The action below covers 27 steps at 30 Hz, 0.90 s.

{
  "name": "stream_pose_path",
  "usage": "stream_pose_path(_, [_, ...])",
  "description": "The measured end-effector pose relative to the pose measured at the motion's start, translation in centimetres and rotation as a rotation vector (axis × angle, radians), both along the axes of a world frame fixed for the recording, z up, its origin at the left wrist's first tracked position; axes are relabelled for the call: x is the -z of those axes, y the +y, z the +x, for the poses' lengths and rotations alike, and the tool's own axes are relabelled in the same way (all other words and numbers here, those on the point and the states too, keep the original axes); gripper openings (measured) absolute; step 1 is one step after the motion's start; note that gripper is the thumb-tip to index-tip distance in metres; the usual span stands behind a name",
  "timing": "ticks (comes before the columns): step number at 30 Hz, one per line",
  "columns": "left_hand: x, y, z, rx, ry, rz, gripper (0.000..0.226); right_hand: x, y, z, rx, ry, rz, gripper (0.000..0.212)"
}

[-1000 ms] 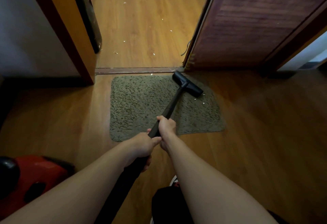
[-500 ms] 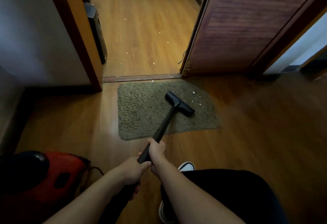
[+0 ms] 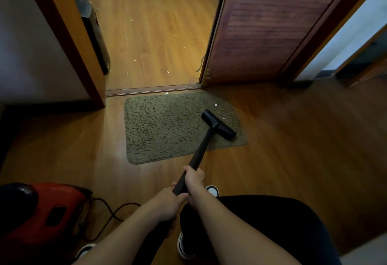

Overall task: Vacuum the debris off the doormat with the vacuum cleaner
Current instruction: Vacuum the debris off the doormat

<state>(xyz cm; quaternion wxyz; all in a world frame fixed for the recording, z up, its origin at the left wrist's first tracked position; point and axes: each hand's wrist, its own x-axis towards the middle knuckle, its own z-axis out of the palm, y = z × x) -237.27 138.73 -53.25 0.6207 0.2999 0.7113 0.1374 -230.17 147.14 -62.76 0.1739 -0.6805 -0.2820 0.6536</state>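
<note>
Both my hands are wrapped round the black wand of the vacuum cleaner. My right hand grips it farther along, and my left hand grips it just behind, nearer my body. The two hands are touching or nearly so. The fingers of my left hand curl under the tube and I cannot see them. Below that hand the tube runs down between my forearms into shadow, where I lose it.

The wand slopes away to the T-shaped nozzle, which rests askew on the right part of the doormat. The mat is a shaggy, olive-brown one lying on the wooden floor just this side of the threshold strip. A few white scraps lie on the mat just beyond the nozzle, near its far right corner. They are too small for me to tell what they are.

The red vacuum body sits near left, cut off by the frame edge and dim, with a dark cord looping on the floor beside it. My black trouser leg covers the near right, with a white shoe toe poking out from behind it.

Through the doorway, more pale flecks dot the far floor. A dark upright object stands half hidden behind the left door frame. The brown door stands open on the right.
</note>
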Motion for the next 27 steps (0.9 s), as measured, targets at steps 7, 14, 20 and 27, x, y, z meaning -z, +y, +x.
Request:
stream_pose_path(7, [1.8, 4.8, 1.0, -0.098, -0.027, -0.044, 0.017, 2.1, 5.4, 1.0, -0.006, -0.017, 0.0, 0.034])
stream_pose_path(14, [3.0, 8.8, 1.2, -0.11, -0.031, -0.033, 0.024, 4.3, 9.6, 0.5, 0.056, -0.001, 0.014, 0.04])
stream_pose_path(20, [3.5, 11.6, 1.9, -0.105, -0.069, -0.039, 0.028, 6.3, 12.6, 0.8, 0.077, -0.035, 0.039, 0.057])
stream_pose_path(27, [3.6, 12.6, 0.9, -0.155, -0.075, -0.047, 0.027, 6.3, 13.7, -0.1, 0.095, -0.027, 0.041, 0.051])
